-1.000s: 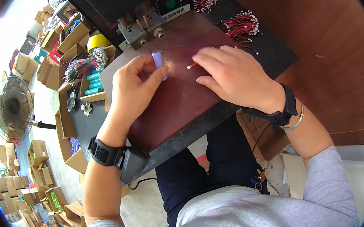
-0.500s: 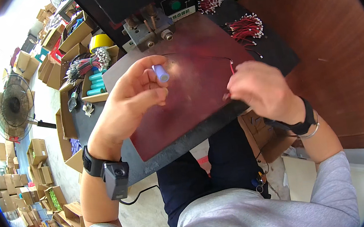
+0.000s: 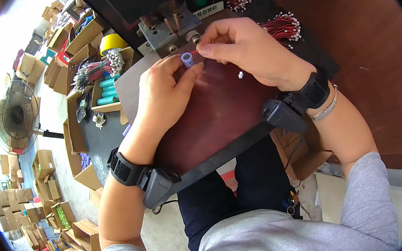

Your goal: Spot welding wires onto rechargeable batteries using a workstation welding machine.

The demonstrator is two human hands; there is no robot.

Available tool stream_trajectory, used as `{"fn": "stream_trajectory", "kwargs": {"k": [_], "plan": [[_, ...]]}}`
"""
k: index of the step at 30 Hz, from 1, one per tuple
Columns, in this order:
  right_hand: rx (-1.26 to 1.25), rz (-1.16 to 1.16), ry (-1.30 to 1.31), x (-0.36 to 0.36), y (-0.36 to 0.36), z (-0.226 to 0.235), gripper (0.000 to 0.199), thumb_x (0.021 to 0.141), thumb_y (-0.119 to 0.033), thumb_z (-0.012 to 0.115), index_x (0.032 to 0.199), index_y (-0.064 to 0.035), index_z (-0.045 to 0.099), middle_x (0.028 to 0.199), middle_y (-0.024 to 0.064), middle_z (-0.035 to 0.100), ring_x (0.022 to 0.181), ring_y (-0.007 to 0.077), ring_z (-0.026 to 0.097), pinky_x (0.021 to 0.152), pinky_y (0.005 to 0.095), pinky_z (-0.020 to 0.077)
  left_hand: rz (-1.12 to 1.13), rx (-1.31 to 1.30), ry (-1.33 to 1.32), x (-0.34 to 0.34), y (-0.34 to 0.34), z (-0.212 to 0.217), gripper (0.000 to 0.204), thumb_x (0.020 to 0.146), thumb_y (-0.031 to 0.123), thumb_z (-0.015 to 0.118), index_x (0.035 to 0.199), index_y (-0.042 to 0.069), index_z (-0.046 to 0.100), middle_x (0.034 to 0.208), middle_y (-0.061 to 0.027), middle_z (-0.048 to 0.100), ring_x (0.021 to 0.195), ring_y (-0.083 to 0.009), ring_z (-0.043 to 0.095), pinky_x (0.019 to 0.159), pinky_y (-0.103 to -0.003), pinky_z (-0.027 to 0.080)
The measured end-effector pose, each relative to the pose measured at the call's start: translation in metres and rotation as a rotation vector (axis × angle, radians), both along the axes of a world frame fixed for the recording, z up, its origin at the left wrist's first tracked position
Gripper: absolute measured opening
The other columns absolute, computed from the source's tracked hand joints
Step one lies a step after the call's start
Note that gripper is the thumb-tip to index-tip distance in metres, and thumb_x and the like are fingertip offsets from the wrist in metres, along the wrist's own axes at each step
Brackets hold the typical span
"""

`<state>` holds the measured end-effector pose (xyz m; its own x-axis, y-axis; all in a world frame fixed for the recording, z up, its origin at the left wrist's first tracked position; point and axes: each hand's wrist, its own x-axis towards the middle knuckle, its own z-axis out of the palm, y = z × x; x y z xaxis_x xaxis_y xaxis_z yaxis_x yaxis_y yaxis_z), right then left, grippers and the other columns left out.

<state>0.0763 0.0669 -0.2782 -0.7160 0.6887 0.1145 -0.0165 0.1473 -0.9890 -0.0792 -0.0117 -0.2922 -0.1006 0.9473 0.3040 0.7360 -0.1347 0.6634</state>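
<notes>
Between its thumb and fingers, my left hand pinches a small purple cylindrical battery cell, one round end turned up toward me. My right hand is closed in a pinch on a thin red wire, whose tip reaches the cell's side or end; whether they touch I cannot tell. A small white connector hangs below the right hand. Both hands are just in front of the metal head of a bench welding machine, close under its two copper pins. A dark red mat lies beneath them.
Bundles of red and black wires with white connectors lie at the back right. On the left stand a box of teal battery cells, another wire bundle and yellow tape. A standing fan is farther left.
My right hand has moved up and left with the wire, from the mat's right side to the cell. My left hand has shifted slightly right and up, turning the cell more upright.
</notes>
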Motion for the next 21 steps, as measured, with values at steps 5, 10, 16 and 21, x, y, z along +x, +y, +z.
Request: {"fn": "stream_trajectory", "kwargs": {"k": [5,10,16,21], "plan": [[-0.095,-0.006,0.135,-0.016,0.007,-0.017,0.011,0.075,-0.007,0.060,0.082,0.0014,0.057,0.075,0.0037,0.056,0.066,0.0079,0.052,0.058,0.0197,0.0428,-0.001,0.057,0.018,0.001,0.002,-0.005,0.021,0.074,0.019,0.060,0.083,0.000,0.060,0.066,-0.0138,0.055,0.058,-0.0276,0.054,0.054,-0.033,0.042],[-0.231,-0.013,0.228,-0.015,0.005,-0.016,0.010,0.072,-0.005,0.061,0.076,0.0030,0.057,0.072,0.0063,0.057,0.063,0.0099,0.053,0.056,0.0209,0.0437,0.017,0.081,0.040,0.000,0.001,-0.006,0.022,0.074,0.021,0.061,0.081,0.000,0.060,0.064,-0.0141,0.054,0.057,-0.0285,0.053,0.053,-0.035,0.040],[-0.193,-0.027,0.183,-0.013,0.006,-0.013,0.009,0.071,-0.005,0.062,0.073,0.0033,0.058,0.068,0.0056,0.057,0.061,0.0090,0.053,0.054,0.0195,0.0416,0.018,0.095,0.081,0.000,0.003,-0.007,0.022,0.074,0.022,0.060,0.079,0.000,0.060,0.062,-0.0144,0.052,0.058,-0.0293,0.052,0.053,-0.035,0.040],[-0.129,-0.042,0.210,-0.014,0.006,-0.015,0.010,0.070,-0.005,0.062,0.072,0.0035,0.057,0.068,0.0057,0.057,0.058,0.0086,0.052,0.052,0.0196,0.0409,0.027,0.080,0.064,0.000,0.000,-0.003,0.022,0.075,0.022,0.060,0.080,0.001,0.060,0.061,-0.0145,0.052,0.057,-0.0301,0.052,0.053,-0.036,0.040]]}}
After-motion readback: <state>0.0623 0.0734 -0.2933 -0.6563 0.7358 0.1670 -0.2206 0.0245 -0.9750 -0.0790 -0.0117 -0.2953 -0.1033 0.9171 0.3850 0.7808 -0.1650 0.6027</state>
